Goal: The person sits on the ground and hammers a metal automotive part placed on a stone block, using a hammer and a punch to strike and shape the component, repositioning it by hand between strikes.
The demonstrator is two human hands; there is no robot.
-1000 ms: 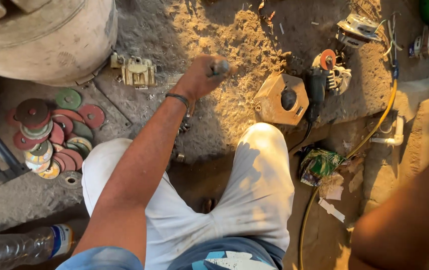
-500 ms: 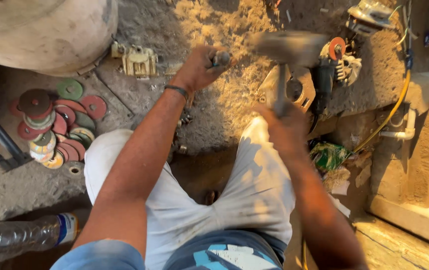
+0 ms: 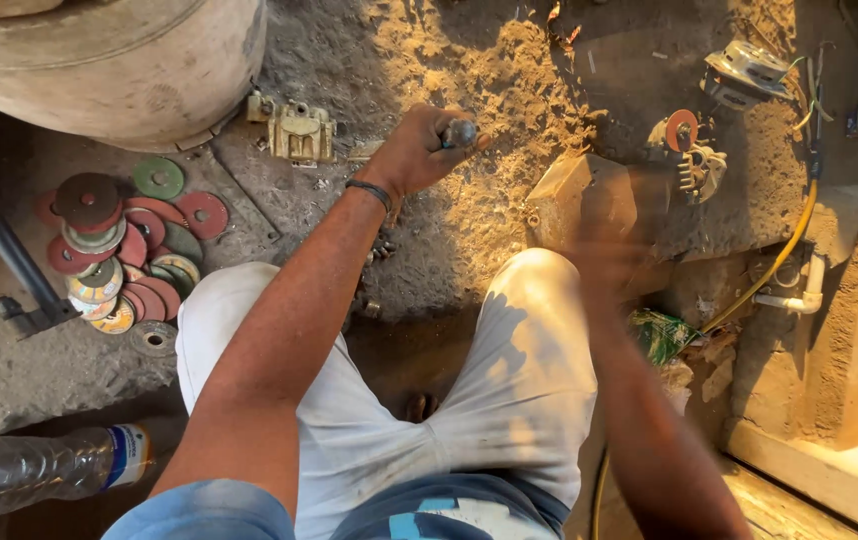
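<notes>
A small metal piece (image 3: 460, 132) is clenched in the left hand (image 3: 419, 150) above the sandy floor (image 3: 469, 230); the right hand (image 3: 614, 255) is blurred, its grasp indiscernible.

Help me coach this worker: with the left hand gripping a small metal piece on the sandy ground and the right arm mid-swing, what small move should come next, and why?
Probably steady the left hand so the small grey metal piece stands firm on the sandy ground. The right hand is a blur above the knee, so what it holds cannot be told. The left hand's fingers wrap close under the piece's top, so they are exposed.
</notes>
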